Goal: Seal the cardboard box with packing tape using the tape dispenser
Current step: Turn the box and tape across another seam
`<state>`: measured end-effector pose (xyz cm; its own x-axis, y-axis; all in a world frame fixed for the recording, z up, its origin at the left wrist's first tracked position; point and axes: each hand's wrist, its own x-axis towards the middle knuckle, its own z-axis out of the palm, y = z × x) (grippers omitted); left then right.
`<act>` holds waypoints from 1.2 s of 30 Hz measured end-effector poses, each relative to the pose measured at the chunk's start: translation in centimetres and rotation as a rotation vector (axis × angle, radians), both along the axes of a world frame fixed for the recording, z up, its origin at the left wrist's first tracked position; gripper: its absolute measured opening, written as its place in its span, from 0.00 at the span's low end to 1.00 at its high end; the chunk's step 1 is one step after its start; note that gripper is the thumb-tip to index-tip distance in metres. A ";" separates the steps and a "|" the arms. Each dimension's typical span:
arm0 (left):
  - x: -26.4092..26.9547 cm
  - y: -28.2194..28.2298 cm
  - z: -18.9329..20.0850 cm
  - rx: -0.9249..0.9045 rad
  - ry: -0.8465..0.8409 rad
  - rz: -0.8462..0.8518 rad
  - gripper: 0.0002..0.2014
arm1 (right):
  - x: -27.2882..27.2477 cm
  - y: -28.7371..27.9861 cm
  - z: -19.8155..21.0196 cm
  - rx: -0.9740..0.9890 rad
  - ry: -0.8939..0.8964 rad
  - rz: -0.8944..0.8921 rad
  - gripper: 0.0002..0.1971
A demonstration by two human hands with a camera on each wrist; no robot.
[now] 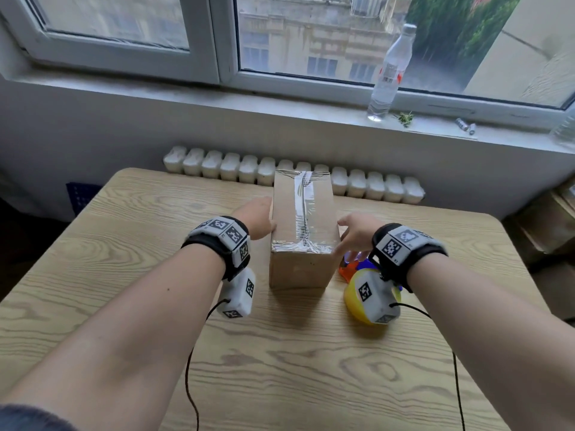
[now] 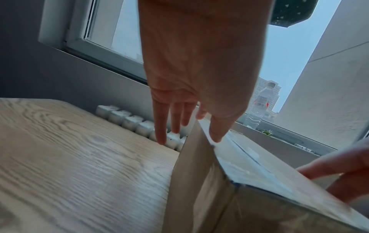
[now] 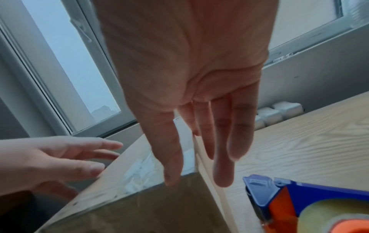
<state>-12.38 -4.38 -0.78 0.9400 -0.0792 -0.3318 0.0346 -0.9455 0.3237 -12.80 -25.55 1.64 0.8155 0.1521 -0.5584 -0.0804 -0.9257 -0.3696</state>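
A brown cardboard box [image 1: 303, 219] stands upright at the middle of the wooden table [image 1: 124, 275]. Clear packing tape runs along its top seam and across its near top edge. My left hand [image 1: 259, 219] is at the box's left side with straight fingers [image 2: 161, 135], and its thumb reaches over the top edge. At the near right top corner, my right hand [image 1: 351, 231] straddles the box [image 3: 139, 205], thumb on top, fingers [image 3: 221, 165] down the right side. Neither hand grips anything. The blue and orange tape dispenser [image 1: 357, 269] [image 3: 299, 197], with its yellow roll, lies on the table right of the box, partly hidden by my right wrist.
A white radiator [image 1: 217, 168] runs behind the table's far edge. On the windowsill stand a clear water bottle [image 1: 390, 73] and small batteries [image 1: 465, 126]. Cardboard boxes [image 1: 553, 219] are stacked on the floor at the right. Black cables hang from both wrists.
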 end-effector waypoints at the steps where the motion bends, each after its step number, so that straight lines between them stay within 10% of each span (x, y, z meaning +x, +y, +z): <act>1: 0.3 0.0 0.0 -0.009 -0.009 -0.005 0.32 | 0.2 0.1 0.0 -0.001 0.016 -0.004 0.26; 9: 4.7 0.5 -0.7 0.019 -0.068 0.036 0.57 | 3.8 0.2 -0.4 -0.023 0.017 0.047 0.40; 14: 7.5 2.3 -1.4 0.075 -0.016 0.076 0.69 | 5.1 -0.5 -1.3 -0.096 -0.098 0.020 0.20; 23: 7.3 4.2 -0.9 0.091 -0.094 0.294 0.51 | 7.2 1.4 -2.6 0.234 -0.083 -0.374 0.27; 29: 6.0 6.1 -1.4 0.043 0.017 0.288 0.46 | 7.4 1.7 -1.6 0.183 -0.208 -0.238 0.32; 33: 5.2 6.2 -0.8 0.083 0.030 0.240 0.39 | 6.6 1.2 -2.6 -0.192 -0.230 -0.239 0.27; 36: 4.9 5.9 0.1 0.176 0.050 0.191 0.39 | 5.7 1.4 -2.7 -0.032 -0.077 -0.379 0.19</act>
<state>-7.51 1.56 -0.69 0.9143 0.1615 -0.3715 0.2300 -0.9618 0.1481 -7.07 -24.10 -1.06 0.8502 -0.1852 -0.4928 -0.3926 -0.8467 -0.3590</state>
